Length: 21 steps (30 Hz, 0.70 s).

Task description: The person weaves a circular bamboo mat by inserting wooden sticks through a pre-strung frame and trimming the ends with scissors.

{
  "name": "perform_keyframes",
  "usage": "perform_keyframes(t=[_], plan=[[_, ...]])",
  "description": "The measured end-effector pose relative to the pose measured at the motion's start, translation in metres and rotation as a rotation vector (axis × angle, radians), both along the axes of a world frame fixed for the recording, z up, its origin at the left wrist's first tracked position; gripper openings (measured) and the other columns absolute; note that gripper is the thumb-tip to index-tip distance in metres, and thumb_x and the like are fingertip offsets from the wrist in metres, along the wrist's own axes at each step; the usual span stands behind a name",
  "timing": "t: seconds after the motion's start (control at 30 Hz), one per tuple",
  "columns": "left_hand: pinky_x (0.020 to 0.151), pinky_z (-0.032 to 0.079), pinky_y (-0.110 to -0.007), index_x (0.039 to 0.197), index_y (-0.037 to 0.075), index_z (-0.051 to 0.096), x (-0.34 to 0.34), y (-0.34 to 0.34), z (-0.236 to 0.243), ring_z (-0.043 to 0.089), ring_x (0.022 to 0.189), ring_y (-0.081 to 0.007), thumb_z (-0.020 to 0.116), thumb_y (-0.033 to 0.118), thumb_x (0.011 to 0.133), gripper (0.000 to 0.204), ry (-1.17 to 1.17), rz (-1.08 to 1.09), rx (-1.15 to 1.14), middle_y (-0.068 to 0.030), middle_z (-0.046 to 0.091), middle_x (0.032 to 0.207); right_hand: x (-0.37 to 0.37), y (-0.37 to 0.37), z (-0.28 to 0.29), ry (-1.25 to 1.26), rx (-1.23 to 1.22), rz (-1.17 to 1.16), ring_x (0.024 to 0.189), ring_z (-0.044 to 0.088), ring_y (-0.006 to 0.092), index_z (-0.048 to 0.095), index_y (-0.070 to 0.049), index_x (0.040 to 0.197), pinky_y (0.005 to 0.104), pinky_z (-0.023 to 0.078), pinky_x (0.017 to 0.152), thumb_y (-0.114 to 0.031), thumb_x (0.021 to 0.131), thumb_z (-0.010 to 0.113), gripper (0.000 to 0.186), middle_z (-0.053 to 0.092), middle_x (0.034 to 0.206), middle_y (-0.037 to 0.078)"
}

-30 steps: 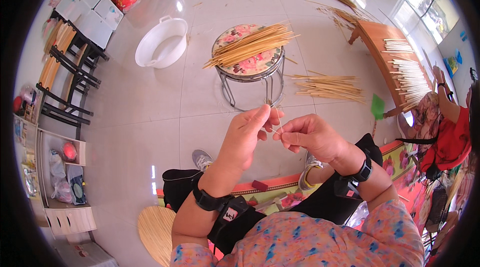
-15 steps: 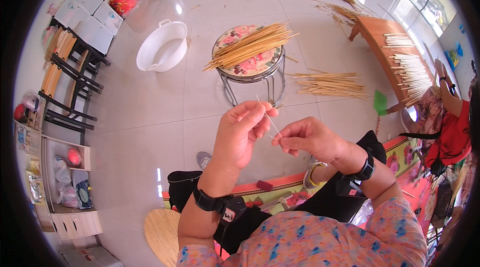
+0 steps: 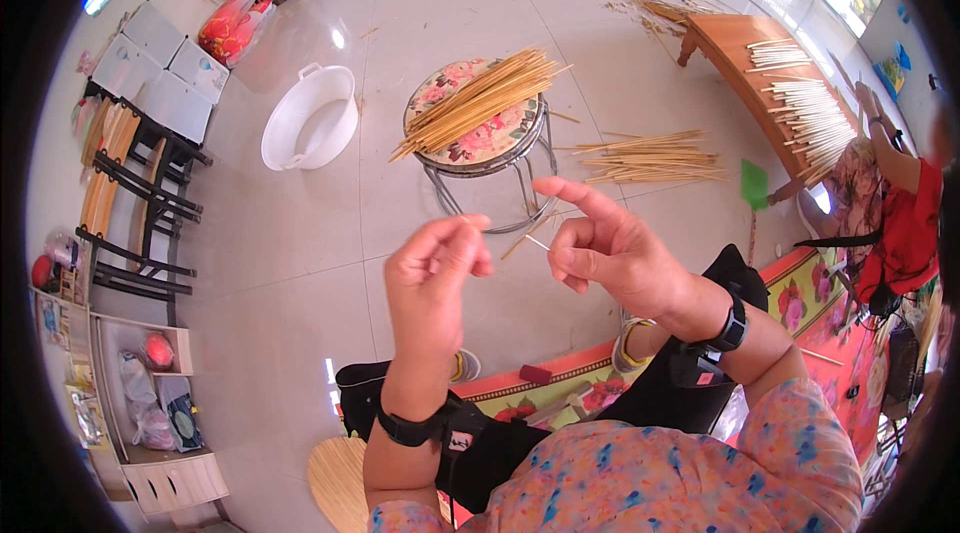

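Note:
My right hand (image 3: 620, 248) has its index finger stretched out, while thumb and curled fingers pinch a thin white strip (image 3: 538, 243) whose short end sticks out toward the left. My left hand (image 3: 437, 263) is raised a little way from it, thumb and fingertips pressed together; whatever they pinch, if anything, is hidden. Beyond both hands stands a round stool (image 3: 490, 138) with a flowered top. A bundle of thin tan sticks (image 3: 480, 103) lies across it.
More tan sticks (image 3: 655, 158) lie on the floor right of the stool. A white basin (image 3: 312, 118) stands left. On the right, a wooden bench (image 3: 735, 38) holds white sticks (image 3: 810, 118); a person in red (image 3: 905, 233) sits beside it. A flowered mat (image 3: 800, 303) lies underfoot.
My hands have moved apart, the left one shifting left. The thin white strip that ran between them now shows only at my right hand, whose index finger has stretched out.

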<state>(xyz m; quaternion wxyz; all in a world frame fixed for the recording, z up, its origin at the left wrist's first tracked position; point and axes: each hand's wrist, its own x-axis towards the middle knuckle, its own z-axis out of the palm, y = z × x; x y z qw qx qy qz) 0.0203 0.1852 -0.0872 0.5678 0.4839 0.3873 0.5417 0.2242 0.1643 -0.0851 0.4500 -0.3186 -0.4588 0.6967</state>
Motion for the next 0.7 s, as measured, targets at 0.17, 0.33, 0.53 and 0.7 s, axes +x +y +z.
perform_keyframes(t=[0.17, 0.33, 0.53, 0.7], plan=[[0.065, 0.047, -0.027, 0.101, -0.005, 0.064, 0.015, -0.011, 0.002, 0.057, 0.069, -0.013, 0.059, 0.011, 0.093, 0.019, -0.006, -0.171, 0.04, -0.006, 0.061, 0.076, -0.009, -0.001, 0.005, 0.065, -0.017, 0.008, 0.069, 0.051, 0.0086, 0.025, -0.01, 0.146, 0.0221, 0.042, 0.061, -0.008, 0.091, 0.062, 0.066, 0.06, 0.08, 0.002], [0.064, 0.046, -0.027, 0.1, -0.004, 0.065, 0.016, -0.012, 0.002, 0.056, 0.069, -0.0129, 0.057, 0.009, 0.093, 0.017, -0.01, -0.177, 0.068, -0.0064, 0.062, 0.077, -0.01, -0.002, 0.0, 0.117, -0.024, -0.028, 0.075, 0.057, 0.0091, 0.028, -0.007, 0.144, 0.0224, 0.046, 0.063, -0.009, 0.091, 0.062, 0.063, 0.061, 0.081, 0.002], [0.063, 0.045, -0.026, 0.095, -0.004, 0.063, 0.016, -0.013, 0.006, 0.055, 0.067, -0.0112, 0.057, 0.009, 0.092, 0.015, 0.095, -0.167, 0.111, -0.0046, 0.061, 0.076, -0.013, 0.003, -0.01, 0.001, 0.127, -0.058, 0.085, 0.057, 0.01, 0.046, 0.0, 0.129, 0.0257, 0.049, 0.077, -0.011, 0.093, 0.06, 0.04, 0.063, 0.094, 0.005], [0.06, 0.042, -0.021, 0.095, -0.002, 0.064, 0.015, -0.012, 0.0, 0.051, 0.065, -0.0066, 0.06, 0.01, 0.092, 0.012, 0.118, -0.314, 0.027, -0.0003, 0.058, 0.073, -0.013, 0.002, -0.001, 0.091, 0.023, -0.059, 0.088, 0.058, 0.0099, 0.056, 0.001, 0.115, 0.0263, 0.049, 0.079, -0.012, 0.094, 0.059, 0.025, 0.063, 0.096, 0.007]])
